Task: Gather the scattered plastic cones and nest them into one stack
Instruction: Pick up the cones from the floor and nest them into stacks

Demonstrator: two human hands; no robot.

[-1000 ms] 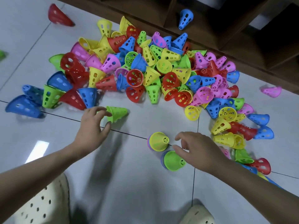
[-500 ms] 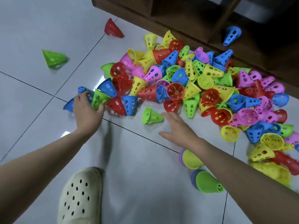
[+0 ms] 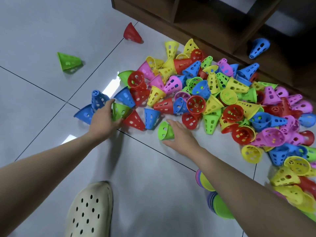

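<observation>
Left hand [image 3: 102, 119] has its fingers curled round a green cone [image 3: 119, 111] at the pile's [image 3: 213, 100] left edge on the floor [image 3: 42, 23]. Right hand [image 3: 181, 137] lies over a lone green cone on its side [image 3: 165, 131], fingers loosely spread. Two short nested stacks [image 3: 207, 183] sit under the right forearm.

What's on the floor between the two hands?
In the head view, a red cone and a blue cone sit between the left hand and the right hand, along with bare tile.
</observation>
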